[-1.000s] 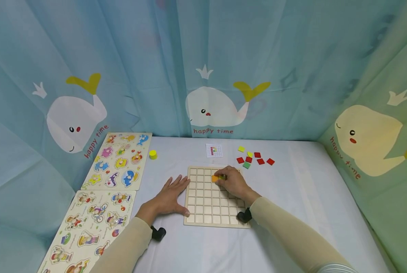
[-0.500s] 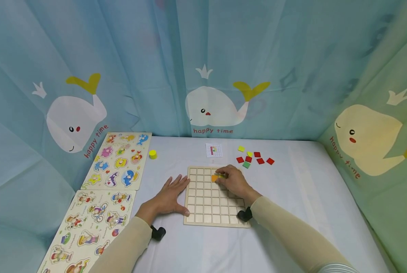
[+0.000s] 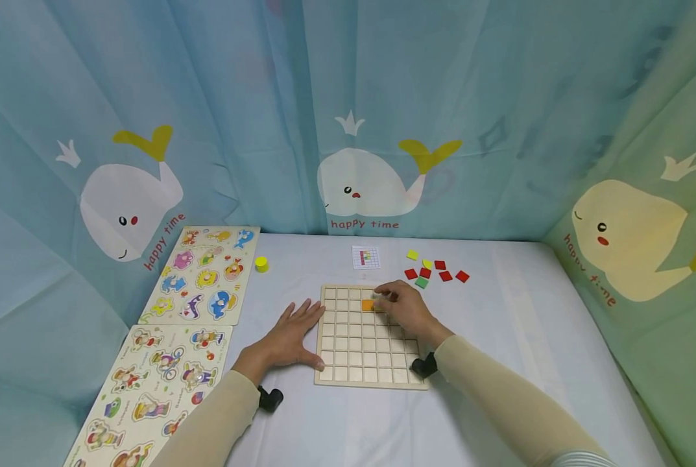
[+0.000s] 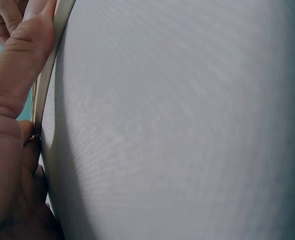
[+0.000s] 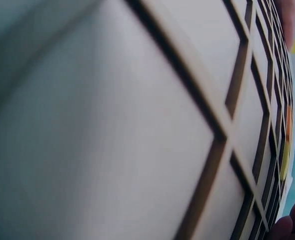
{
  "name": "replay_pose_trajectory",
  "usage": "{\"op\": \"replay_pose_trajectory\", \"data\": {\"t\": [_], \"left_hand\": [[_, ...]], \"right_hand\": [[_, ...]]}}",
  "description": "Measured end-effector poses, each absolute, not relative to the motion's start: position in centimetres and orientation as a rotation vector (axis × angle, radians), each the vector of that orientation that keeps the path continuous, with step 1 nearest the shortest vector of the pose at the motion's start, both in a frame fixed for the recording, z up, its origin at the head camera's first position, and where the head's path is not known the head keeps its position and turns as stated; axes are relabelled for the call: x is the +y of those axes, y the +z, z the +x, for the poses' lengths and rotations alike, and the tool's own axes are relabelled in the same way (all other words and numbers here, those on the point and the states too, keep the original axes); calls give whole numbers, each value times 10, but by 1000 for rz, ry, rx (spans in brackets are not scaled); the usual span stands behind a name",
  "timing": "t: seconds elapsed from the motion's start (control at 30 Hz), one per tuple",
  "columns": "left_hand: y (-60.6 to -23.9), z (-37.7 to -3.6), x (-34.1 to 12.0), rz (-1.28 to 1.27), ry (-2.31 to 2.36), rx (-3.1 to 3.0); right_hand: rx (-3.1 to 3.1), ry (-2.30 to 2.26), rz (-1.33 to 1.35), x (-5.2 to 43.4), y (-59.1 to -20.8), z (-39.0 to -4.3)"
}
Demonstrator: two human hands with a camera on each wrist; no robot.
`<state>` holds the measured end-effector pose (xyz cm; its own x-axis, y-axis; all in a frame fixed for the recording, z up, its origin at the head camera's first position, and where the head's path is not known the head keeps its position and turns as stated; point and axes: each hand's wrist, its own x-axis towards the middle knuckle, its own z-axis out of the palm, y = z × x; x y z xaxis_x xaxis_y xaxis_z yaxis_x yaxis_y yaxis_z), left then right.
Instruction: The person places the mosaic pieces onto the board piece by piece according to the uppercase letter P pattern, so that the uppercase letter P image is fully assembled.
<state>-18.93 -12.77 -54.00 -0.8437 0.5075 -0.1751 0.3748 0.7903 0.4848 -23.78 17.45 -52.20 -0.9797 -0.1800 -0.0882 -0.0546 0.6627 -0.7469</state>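
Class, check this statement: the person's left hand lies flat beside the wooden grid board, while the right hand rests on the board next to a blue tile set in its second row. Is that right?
Not quite: the tile is orange, not blue, as the head view shows. The rest holds: the left hand lies flat beside the wooden grid board, and the right hand rests on the board next to that tile in the second row.

The grid board [image 3: 362,363] lies at frame centre on the bench [image 3: 499,363], a card [image 3: 366,257] above it, loose tiles [image 3: 435,272] upper right, two puzzle boards [image 3: 207,272] at left.
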Motion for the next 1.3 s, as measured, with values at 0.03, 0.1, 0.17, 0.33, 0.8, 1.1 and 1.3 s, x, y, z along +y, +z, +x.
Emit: {"op": "replay_pose_trajectory", "data": {"t": [0.03, 0.1, 0.17, 0.33, 0.8, 1.1, 1.3], "left_hand": [[-540, -189, -128, 678, 640, 2683], [-541, -190, -128, 679, 642, 2682], [-541, -190, -128, 678, 636, 2683], [-541, -189, -128, 677, 634, 2683], [-540, -189, -127, 683, 639, 2696], [-543, -189, -127, 675, 620, 2695], [-544, -189, -127, 663, 617, 2696]], "right_hand": [[2729, -1211, -193, 176, -522, -238], [2738, -1214, -186, 178, -522, -239], [2742, -1217, -172, 180, -521, -239], [2741, -1233, -145, 188, -518, -241], [2776, -1260, -88, 214, -507, -250], [2808, -1277, -46, 242, -506, -263], [2822, -1330, 29, 267, -511, -270]]}}
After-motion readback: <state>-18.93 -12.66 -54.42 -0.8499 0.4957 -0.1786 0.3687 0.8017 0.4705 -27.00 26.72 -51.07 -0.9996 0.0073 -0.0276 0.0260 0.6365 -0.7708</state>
